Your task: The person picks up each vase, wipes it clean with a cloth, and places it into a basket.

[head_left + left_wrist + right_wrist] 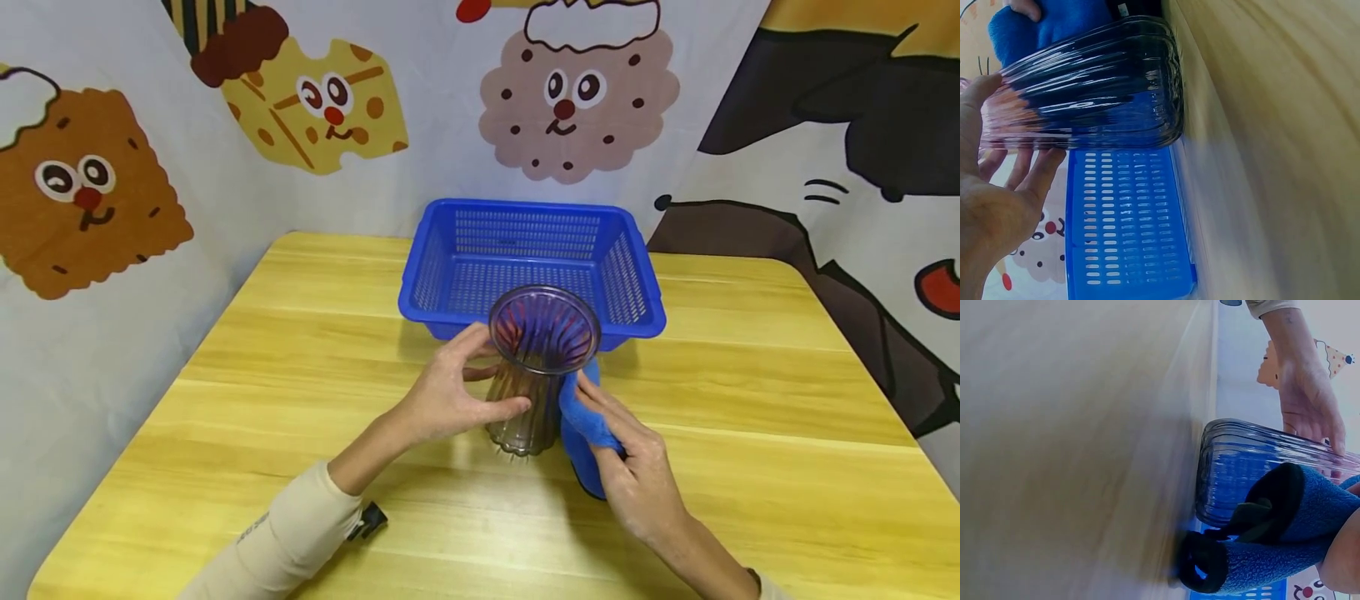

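Taking the blue basket [651,323] as the landmark, the left hand [441,390] is in front of it and toward its left side, thumb on the near face of a glass vase [538,390] and fingers curled round the far face, so it is gripping the vase. The vase itself is right in front of the basket, its mouth upward and overlapping the basket's near rim in the head view; whether its base touches the table [300,367] I cannot tell. Next to the right, in front of the basket's right half, a blue cloth [582,437] appears to lie against the vase's side below the lip. The right hand [641,467], farther right and nearer the person than the basket, pinches that cloth between thumb and fingers. The step in hand looks like wiping the outside of the vase; the next move seems to call for a steady left grip and light pressure along the ribs. The vase is see-through, smoky purple with pinkish tints near its flared mouth, ribbed lengthwise, scalloped at the base, with bright streaks of reflected light.
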Tool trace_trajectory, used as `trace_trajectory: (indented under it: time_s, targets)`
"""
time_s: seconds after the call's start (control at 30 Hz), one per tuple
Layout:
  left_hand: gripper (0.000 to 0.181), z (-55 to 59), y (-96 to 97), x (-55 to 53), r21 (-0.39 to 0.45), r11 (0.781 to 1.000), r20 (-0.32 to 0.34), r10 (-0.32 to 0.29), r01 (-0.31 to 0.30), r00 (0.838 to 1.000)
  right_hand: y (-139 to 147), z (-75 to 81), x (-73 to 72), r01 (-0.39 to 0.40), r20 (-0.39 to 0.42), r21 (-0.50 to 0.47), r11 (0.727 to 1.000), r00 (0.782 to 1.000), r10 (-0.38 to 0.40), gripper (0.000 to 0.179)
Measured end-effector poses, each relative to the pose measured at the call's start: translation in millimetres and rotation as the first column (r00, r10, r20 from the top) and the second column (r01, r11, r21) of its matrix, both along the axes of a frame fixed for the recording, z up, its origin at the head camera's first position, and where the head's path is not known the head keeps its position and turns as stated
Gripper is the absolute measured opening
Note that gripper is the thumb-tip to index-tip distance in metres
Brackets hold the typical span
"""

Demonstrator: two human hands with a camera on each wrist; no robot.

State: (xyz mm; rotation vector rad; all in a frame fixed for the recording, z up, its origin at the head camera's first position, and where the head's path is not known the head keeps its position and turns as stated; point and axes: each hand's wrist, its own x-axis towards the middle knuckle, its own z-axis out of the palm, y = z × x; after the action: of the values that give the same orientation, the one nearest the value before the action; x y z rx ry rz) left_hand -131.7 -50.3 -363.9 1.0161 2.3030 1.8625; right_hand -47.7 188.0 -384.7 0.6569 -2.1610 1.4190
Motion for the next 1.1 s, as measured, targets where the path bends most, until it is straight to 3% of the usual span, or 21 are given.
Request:
trace_trajectory:
  time_s: [0.27, 0.5, 0.83, 1.1]
  targets:
    - [0.069, 1.7, 0.8, 0.1, -0.007, 1.0, 0.008, 0.007, -0.007, 1.0, 8.0, 3.9, 2.2, 0.012, 0.094, 0.122, 0.992, 0.995, -0.023, 0.037]
    - [0.071, 0.6, 0.6, 0.0, -0.02, 1.0, 0.004, 0.012, -0.012, 1.0, 11.1, 3.0, 2.4, 0.035, 0.07, 0.223, 0.974, 0.996, -0.052, 0.041]
    - [0.072, 1.7, 0.8, 1.5, -0.039, 0.999, -0.014, 0.038, -0.038, 0.999, 17.2, 1.2, 2.4, 0.053, 0.092, 0.405, 0.913, 0.991, -0.098, 0.05]
    - [0.074, 0.9, 1.8, 1.5, -0.029, 0.999, -0.026, 0.045, -0.045, 0.999, 20.9, 2.2, -0.8, 0.019, 0.088, 0.485, 0.875, 0.994, -0.07, 0.049]
